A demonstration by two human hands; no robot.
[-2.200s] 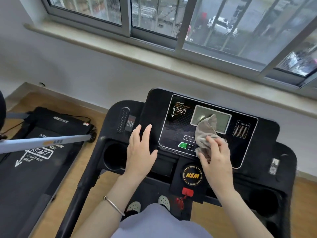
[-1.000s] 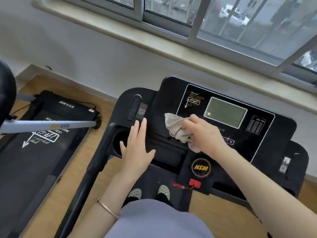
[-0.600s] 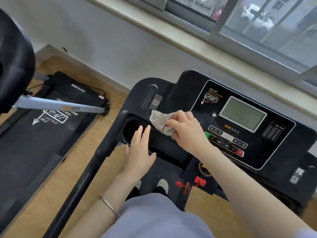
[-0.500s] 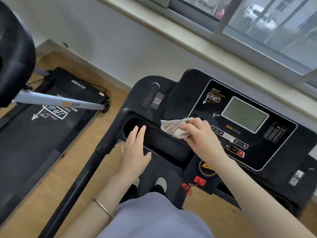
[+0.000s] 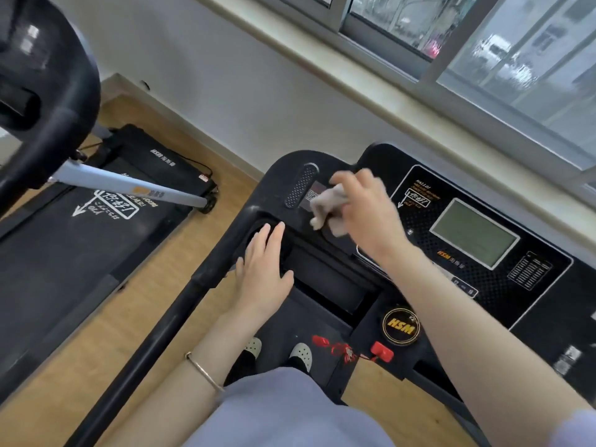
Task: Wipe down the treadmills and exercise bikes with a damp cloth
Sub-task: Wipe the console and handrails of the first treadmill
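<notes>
I stand on a black treadmill whose console [image 5: 532, 304] fills the right of the view, with a grey screen [image 5: 474, 237] in its panel. My right hand [image 5: 364, 211] grips a crumpled beige cloth [image 5: 329, 208] and presses it on the console's upper left corner, beside a dotted oval grille [image 5: 301, 185]. My left hand [image 5: 264, 272] lies flat, fingers straight, over the left cup holder [image 5: 258, 227] at the top of the black handrail [image 5: 167, 321].
A second black treadmill [image 5: 80, 246] lies to the left with a grey bar [image 5: 129, 185] across it. A blurred black machine part [image 5: 48, 91] fills the upper left corner. A red safety clip [image 5: 380, 351] hangs under the console. Wall and window sill run behind.
My right hand has carried the cloth from the screen leftward across the panel to the console's upper left corner. My left hand slid left onto the cup holder. The view has swung left.
</notes>
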